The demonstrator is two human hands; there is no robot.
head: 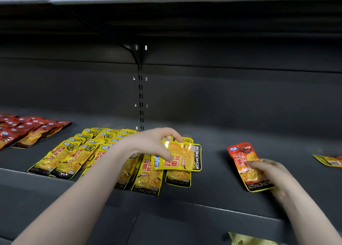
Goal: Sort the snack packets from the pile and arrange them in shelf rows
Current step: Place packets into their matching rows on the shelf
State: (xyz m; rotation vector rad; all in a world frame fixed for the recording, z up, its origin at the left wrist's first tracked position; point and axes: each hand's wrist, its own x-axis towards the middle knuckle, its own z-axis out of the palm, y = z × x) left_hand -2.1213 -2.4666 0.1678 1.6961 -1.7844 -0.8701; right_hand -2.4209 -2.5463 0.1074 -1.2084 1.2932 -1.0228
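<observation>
Shelf (212,194) dark grey metal — slotted upright (141,104) on back panel.

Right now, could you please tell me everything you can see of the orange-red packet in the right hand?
The orange-red packet is a flat, glossy foil-like pouch with yellow edging, a blue logo at its top, red characters and a black KONCHEW band at its bottom. It tilts left above the dark shelf, right of the yellow rows. The right hand holds its lower right, fingers across the front.
</observation>
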